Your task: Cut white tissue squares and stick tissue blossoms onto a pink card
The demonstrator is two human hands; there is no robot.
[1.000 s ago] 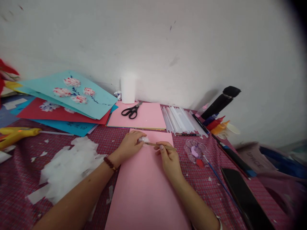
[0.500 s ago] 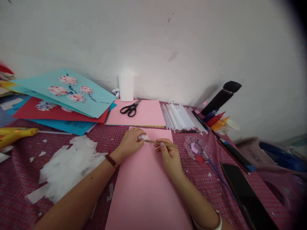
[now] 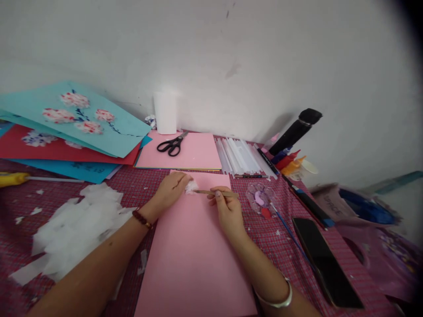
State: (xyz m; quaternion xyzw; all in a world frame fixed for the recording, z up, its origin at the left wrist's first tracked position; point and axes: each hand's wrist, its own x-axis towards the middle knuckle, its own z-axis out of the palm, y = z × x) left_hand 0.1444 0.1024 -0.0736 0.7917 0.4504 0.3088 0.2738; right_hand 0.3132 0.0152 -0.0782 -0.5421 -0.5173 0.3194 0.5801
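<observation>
A large pink paper sheet (image 3: 194,255) lies in front of me on the red checked tablecloth (image 3: 145,187). Near its far edge my left hand (image 3: 170,190) rests with fingers curled against a small crumpled white tissue ball (image 3: 191,186), holding it on the sheet. My right hand (image 3: 226,210) is closed on a thin wooden-handled brush (image 3: 213,192), and the brush tip touches the tissue ball.
White tissue scraps (image 3: 76,220) are heaped at left. Behind lie coloured sheets with tissue flowers (image 3: 79,119), black scissors (image 3: 170,144) on pink paper, a white cup (image 3: 164,112), clear sticks (image 3: 239,157). At right: a paint palette (image 3: 261,198), paint tubes (image 3: 287,163), a black phone (image 3: 325,262).
The view has shifted right, so everything slid left in frame. Both hands stay at the tissue ball with the brush against it.
</observation>
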